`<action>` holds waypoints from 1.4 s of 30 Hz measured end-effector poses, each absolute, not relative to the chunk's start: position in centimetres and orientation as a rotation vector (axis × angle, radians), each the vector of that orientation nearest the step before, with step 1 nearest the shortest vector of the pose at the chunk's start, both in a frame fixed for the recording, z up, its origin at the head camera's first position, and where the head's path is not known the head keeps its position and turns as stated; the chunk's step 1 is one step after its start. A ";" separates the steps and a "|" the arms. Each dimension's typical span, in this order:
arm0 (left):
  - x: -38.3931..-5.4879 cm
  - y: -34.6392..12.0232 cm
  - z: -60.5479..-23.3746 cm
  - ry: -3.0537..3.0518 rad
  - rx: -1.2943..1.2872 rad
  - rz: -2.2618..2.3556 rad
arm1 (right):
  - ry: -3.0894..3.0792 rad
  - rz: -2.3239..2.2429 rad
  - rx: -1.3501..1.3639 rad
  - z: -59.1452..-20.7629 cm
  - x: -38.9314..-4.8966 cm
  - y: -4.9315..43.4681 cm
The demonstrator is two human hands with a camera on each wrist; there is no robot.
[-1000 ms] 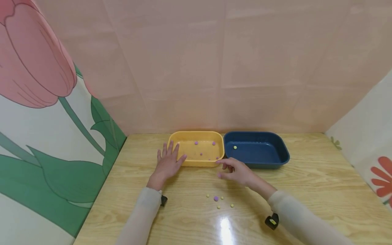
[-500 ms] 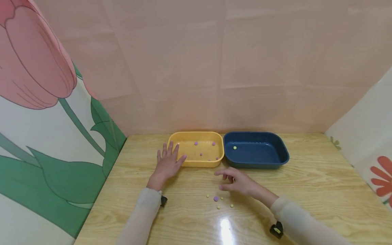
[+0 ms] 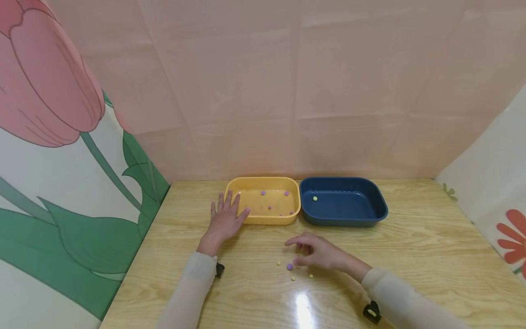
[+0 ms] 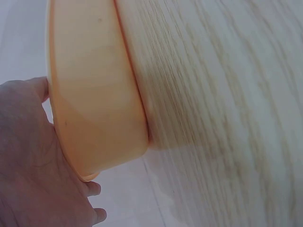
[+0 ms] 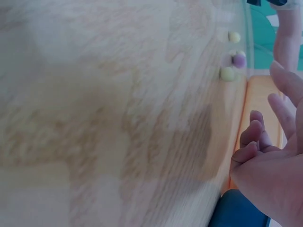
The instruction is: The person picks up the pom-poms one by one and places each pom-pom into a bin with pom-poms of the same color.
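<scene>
My left hand (image 3: 223,224) rests, fingers spread, over the near left corner of the yellow tray (image 3: 267,220). In the left wrist view its thumb touches the rim of that tray (image 4: 94,104). My right hand (image 3: 322,252) hovers over the table just above several small balls, thumb and index finger apart, the other fingers bent, holding nothing. Below its thumb lies a purple ball (image 3: 289,267). Around that are pale yellow balls, one (image 3: 311,276) to the right, another (image 3: 293,278) nearer, a third (image 3: 278,263) to the left, and one partly hidden by the thumb.
Inside the yellow tray lie several purple balls, one (image 3: 263,193) near its back. A blue tray (image 3: 345,223) stands right beside it, with a pale yellow ball (image 3: 315,198) inside. Both trays stand at the back of the wooden table (image 3: 423,256), before a pink backdrop (image 3: 349,91).
My right hand has moved back from the near edge of the trays and down toward the loose balls. The left hand stays where it was.
</scene>
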State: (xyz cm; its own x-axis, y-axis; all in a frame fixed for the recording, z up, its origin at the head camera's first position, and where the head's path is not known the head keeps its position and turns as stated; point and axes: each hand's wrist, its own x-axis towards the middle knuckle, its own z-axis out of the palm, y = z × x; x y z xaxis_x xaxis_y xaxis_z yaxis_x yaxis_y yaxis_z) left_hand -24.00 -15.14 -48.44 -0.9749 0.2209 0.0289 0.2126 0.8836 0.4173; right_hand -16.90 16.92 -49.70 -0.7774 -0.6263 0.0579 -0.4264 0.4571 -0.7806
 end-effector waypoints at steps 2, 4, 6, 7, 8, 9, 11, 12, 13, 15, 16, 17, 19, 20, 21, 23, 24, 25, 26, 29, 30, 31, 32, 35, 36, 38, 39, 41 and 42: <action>-24.0 -15.1 -48.4 3.028 0.346 0.665 | 2.463 -1.200 -0.894 -50.0 -16.9 16.9; -24.0 -15.1 -48.4 3.030 0.347 0.658 | 2.459 -1.189 -0.886 -50.1 -16.9 16.9; -23.9 -15.2 -48.4 3.032 0.348 0.653 | 2.457 -1.179 -0.877 -50.3 -16.9 16.9; -24.0 -15.2 -48.4 3.034 0.350 0.648 | 2.454 -1.174 -0.873 -50.3 -16.9 16.8; -24.0 -15.2 -48.5 3.036 0.352 0.644 | 2.452 -1.170 -0.870 -50.3 -16.9 16.8; -24.0 -15.2 -48.5 3.038 0.353 0.638 | 2.448 -1.165 -0.866 -50.3 -16.9 16.8; -24.0 -15.2 -48.5 3.041 0.355 0.633 | 2.450 -1.143 -0.870 -50.3 -16.8 16.7; -24.0 -15.2 -48.5 3.041 0.356 0.633 | 2.450 -1.131 -0.876 -50.3 -16.8 16.7; -24.0 -15.2 -48.5 3.042 0.357 0.633 | 2.447 -1.122 -0.885 -50.3 -16.7 16.7; -24.0 -15.2 -48.5 3.044 0.360 0.631 | 2.445 -1.101 -0.904 -50.3 -16.7 16.7; -24.0 -15.2 -48.5 3.043 0.362 0.633 | 2.447 -1.090 -0.916 -50.4 -16.7 16.7; -24.0 -15.2 -48.5 3.043 0.362 0.635 | 2.447 -1.081 -0.929 -50.4 -16.7 16.7; -24.0 -15.2 -48.5 3.043 0.362 0.633 | 2.446 -1.066 -0.953 -50.5 -16.7 16.7; -24.0 -15.2 -48.5 3.044 0.362 0.631 | 2.449 -1.055 -0.959 -50.5 -16.7 16.7; -24.1 -15.2 -48.6 3.044 0.361 0.631 | 2.449 -1.046 -0.961 -50.5 -16.7 16.7; -24.1 -15.2 -48.6 3.046 0.361 0.633 | 2.449 -1.027 -0.968 -50.5 -16.7 16.7; -24.1 -15.2 -48.6 3.046 0.362 0.633 | 2.448 -1.019 -0.967 -50.5 -16.7 16.6; -24.1 -15.2 -48.6 3.047 0.363 0.630 | 2.447 -1.011 -0.968 -50.5 -16.7 16.6; -24.1 -15.2 -48.6 3.048 0.364 0.632 | 2.443 -1.006 -0.967 -50.5 -16.7 16.5; -24.1 -15.2 -48.7 3.046 0.365 0.629 | 2.438 -0.995 -0.975 -50.5 -16.6 16.3; -24.1 -15.2 -48.7 3.044 0.366 0.630 | 2.437 -0.993 -0.978 -50.5 -16.6 16.3; -24.1 -15.3 -48.7 3.043 0.365 0.631 | 2.439 -0.991 -0.982 -50.5 -16.5 16.2; -24.1 -15.3 -48.7 3.041 0.365 0.633 | 2.443 -0.988 -0.985 -50.5 -16.5 16.2; -24.1 -15.3 -48.7 3.037 0.364 0.640 | 2.457 -0.985 -0.998 -50.5 -16.5 16.0; -24.2 -15.3 -48.7 3.035 0.365 0.646 | 2.463 -0.984 -1.001 -50.6 -16.5 16.0; -24.2 -15.3 -48.7 3.037 0.367 0.643 | 2.472 -0.988 -1.006 -50.6 -16.5 15.9; -24.2 -15.3 -48.7 3.036 0.368 0.647 | 2.474 -0.990 -1.009 -50.6 -16.5 15.9; -24.3 -15.3 -48.7 3.037 0.370 0.652 | 2.480 -0.990 -1.011 -50.7 -16.6 15.9; -24.3 -15.3 -48.7 3.035 0.371 0.656 | 2.484 -0.988 -1.011 -50.7 -16.6 15.9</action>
